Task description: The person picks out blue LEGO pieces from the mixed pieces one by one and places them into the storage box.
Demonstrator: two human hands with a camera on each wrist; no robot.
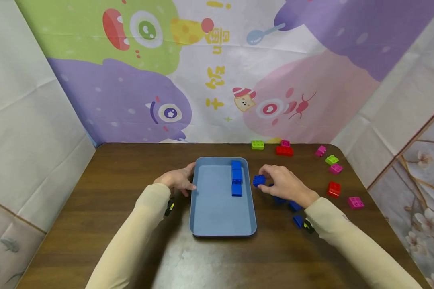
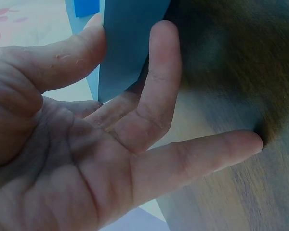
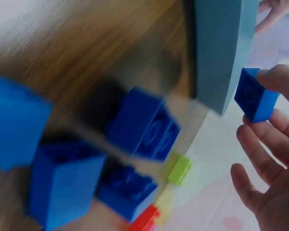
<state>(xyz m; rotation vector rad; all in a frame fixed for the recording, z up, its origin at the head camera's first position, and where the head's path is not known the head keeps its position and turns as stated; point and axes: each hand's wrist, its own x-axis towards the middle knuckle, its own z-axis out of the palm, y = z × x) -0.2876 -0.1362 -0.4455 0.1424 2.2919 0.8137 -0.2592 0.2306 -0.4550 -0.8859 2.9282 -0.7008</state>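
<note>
Wood table (image 1: 76, 228). Far edge: green brick (image 1: 257, 145), red brick (image 1: 284, 151) to its right, pink brick (image 1: 285, 143) just behind that. Far right corner: second pink brick (image 1: 320, 151), second green brick (image 1: 331, 160), third pink brick (image 1: 335, 168), far to near. Nearer right: second red brick (image 1: 334, 189), fourth pink brick (image 1: 356, 202). Cartoon cloth (image 1: 206, 92) behind, pale sheet (image 1: 36, 108) left, flowered sheet (image 1: 416, 176) right.

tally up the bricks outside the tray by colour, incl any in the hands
blue bricks: 5, one held in the right hand
pink bricks: 4
red bricks: 2
lime bricks: 2
total visible: 13
</note>
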